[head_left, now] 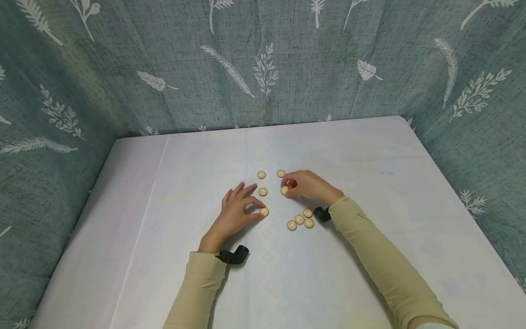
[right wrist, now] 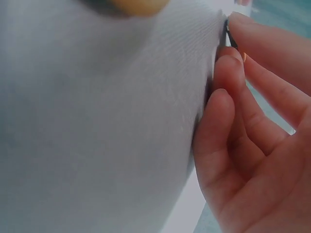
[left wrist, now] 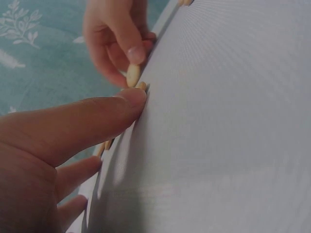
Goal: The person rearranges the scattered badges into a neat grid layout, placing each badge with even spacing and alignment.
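In the head view my left hand (head_left: 235,212) pinches a small round wooden disc (head_left: 265,212) between thumb and forefinger, the other fingers spread out. My right hand (head_left: 311,186) pinches another such disc (head_left: 284,190) at its left side, its remaining fingers curled in. The discs are pale tan with dark marks too small to read. One disc (head_left: 263,192) lies between the hands; two more, a left one (head_left: 261,175) and a right one (head_left: 281,173), lie farther back. The left wrist view shows the right hand's disc (left wrist: 132,75) tilted on edge.
Several loose discs (head_left: 299,220) lie in a cluster in front of the right wrist. A white cloth covers the table (head_left: 185,183). Green leaf-patterned curtains (head_left: 287,68) stand behind and at both sides. Each wrist wears a black camera (head_left: 235,255).
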A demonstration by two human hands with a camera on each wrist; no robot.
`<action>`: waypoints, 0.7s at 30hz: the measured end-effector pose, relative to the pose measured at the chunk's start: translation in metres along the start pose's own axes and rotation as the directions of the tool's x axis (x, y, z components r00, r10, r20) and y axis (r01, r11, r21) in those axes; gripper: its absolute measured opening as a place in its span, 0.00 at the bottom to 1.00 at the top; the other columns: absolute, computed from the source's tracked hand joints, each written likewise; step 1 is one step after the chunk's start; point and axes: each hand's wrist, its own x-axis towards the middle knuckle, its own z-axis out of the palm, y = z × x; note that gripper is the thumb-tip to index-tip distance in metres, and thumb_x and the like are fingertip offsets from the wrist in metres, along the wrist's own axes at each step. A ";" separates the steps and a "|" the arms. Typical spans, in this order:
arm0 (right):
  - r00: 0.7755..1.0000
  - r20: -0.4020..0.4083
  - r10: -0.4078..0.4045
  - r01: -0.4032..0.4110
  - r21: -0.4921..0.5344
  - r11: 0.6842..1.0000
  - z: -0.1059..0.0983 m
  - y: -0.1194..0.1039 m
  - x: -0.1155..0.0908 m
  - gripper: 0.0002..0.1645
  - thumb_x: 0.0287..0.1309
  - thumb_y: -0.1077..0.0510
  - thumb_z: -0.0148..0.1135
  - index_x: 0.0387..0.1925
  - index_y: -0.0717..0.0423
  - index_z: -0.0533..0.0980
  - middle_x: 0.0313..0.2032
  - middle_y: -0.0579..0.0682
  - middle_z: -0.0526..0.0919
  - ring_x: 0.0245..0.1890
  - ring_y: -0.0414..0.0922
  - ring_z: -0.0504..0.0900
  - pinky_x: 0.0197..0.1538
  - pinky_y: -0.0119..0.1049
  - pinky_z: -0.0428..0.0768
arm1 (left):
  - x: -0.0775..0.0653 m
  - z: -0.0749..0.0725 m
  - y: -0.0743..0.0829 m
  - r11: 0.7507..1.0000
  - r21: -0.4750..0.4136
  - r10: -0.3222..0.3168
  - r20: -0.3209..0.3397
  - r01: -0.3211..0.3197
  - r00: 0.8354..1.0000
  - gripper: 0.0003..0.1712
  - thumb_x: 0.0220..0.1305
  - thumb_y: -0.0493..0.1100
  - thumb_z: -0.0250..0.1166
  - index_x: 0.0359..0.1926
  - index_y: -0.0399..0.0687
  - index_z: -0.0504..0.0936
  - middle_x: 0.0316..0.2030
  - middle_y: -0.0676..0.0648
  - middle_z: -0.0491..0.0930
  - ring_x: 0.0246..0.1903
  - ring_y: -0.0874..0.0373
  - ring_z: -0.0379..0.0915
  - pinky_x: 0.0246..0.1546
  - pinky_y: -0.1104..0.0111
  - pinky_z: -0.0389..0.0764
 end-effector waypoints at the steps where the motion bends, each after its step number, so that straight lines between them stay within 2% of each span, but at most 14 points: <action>1: 1.000 0.000 -0.003 0.003 -0.007 1.000 0.000 0.000 0.001 0.09 0.50 0.56 0.64 0.36 0.47 0.76 0.25 0.44 0.74 0.27 0.42 0.70 0.34 0.36 0.68 | 0.000 0.000 0.000 1.000 0.002 -0.002 0.002 0.002 1.000 0.09 0.47 0.54 0.68 0.32 0.66 0.81 0.63 0.50 0.60 0.66 0.48 0.39 0.59 0.48 0.36; 21: 1.000 -0.011 -0.018 0.018 -0.074 0.997 0.000 -0.007 0.004 0.10 0.50 0.57 0.64 0.37 0.50 0.76 0.25 0.45 0.74 0.27 0.42 0.70 0.33 0.35 0.68 | 0.000 0.000 0.000 1.000 -0.004 0.009 -0.007 -0.009 1.000 0.09 0.46 0.52 0.69 0.32 0.64 0.81 0.62 0.48 0.61 0.65 0.46 0.40 0.58 0.47 0.37</action>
